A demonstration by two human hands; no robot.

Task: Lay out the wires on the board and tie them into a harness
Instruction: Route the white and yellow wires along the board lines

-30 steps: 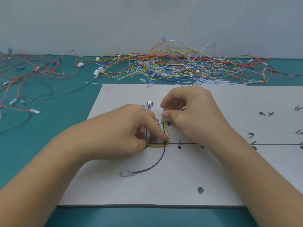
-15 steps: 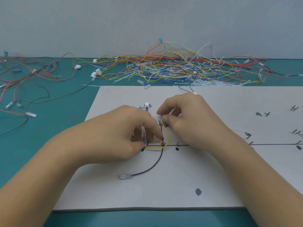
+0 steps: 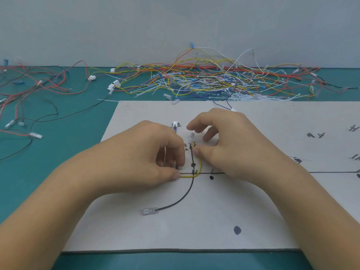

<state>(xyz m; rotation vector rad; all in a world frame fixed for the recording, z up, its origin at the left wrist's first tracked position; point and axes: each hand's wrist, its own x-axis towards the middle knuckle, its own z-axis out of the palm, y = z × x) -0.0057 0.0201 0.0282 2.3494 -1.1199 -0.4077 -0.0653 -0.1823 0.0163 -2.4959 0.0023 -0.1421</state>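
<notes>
A grey board point(image 3: 214, 221) with drawn black lines and dots lies in front of me. A yellow wire point(image 3: 199, 166) bends along its marked corner, ending at a clear terminal point(image 3: 191, 136). A black wire point(image 3: 183, 197) runs from that corner down to another clear terminal point(image 3: 149, 211). My left hand point(image 3: 148, 160) has curled fingers, with thumb and fingertips pinching the yellow wire's left end against the board. My right hand point(image 3: 235, 145) presses its thumb on the yellow wire just below the upper terminal, its fingers lifted and relaxed. A white connector point(image 3: 174, 124) with a blue lead sits behind my left hand.
A tangled heap of coloured wires and white cable ties point(image 3: 204, 80) lies along the board's far edge on the teal table point(image 3: 48, 172). Red and black wires with terminals point(image 3: 35, 106) sprawl to the far left. Handwritten marks point(image 3: 315, 135) sit on the board's right part.
My right fingers have lifted off the upper clear terminal, which is now uncovered, and only the thumb stays on the yellow wire. My left hand keeps its hold at the corner.
</notes>
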